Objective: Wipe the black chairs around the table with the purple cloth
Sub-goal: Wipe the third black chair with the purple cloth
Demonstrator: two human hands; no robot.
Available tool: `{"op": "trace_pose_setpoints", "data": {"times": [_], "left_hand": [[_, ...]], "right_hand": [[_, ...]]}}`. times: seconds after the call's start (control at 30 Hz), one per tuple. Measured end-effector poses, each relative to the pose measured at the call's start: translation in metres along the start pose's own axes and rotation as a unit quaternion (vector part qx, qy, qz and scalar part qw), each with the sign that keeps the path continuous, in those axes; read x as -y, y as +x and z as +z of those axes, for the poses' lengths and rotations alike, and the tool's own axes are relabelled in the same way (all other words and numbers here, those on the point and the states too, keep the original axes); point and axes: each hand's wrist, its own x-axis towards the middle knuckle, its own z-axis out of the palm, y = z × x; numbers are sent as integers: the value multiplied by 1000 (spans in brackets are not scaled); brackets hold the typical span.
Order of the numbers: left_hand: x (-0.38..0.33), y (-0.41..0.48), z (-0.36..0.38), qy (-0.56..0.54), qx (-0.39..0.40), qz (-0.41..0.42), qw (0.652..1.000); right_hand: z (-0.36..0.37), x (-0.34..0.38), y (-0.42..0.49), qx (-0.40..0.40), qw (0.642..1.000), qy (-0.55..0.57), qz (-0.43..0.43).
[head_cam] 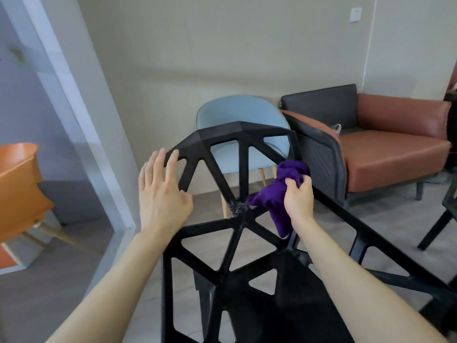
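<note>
Pale walls and a grey floor frame the scene, with a glass partition (37, 134) running down the left side. Foreground: a black chair (237, 169) with an open lattice of triangular cut-outs, its backrest rising toward the camera and its seat cut off by the lower frame edge. A second black frame (385, 246) extends to the right; too little shows to tell what it belongs to. Behind the backrest stands a light blue chair (237, 112), largely hidden by the lattice, with only parts of its wooden legs showing. To its right sits a brown armchair (385, 149) with dark side panels; its right end is cropped. An orange chair (19, 184) appears behind the glass, partly cut off at the left edge. A white wall plate (355, 14) sits high on the wall; any marking on it is too small to read. No legible writing is visible elsewhere.

Left hand (160, 196): fingers spread wide and nearly straight, fingertips (173, 154) resting on the upper left edge of the backrest, holding nothing. Right hand (298, 196): fingers curled tightly around the bunched purple cloth (282, 191), which presses against the right-hand strut of the backrest and hangs below the fist.
</note>
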Motion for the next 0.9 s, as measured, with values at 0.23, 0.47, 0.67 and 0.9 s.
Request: {"op": "trace_pose_setpoints", "data": {"times": [0.23, 0.47, 0.67, 0.9], "left_hand": [[34, -29, 10, -140, 66, -225, 962], [32, -28, 23, -113, 51, -256, 959], [30, -32, 26, -121, 32, -252, 960], [28, -35, 30, -136, 30, -257, 956]], "right_hand": [[76, 89, 39, 107, 946, -108, -285], [74, -5, 10, 174, 859, -295, -381], [32, -91, -59, 216, 815, -389, -370], [52, -23, -21, 134, 861, -324, -369]]}}
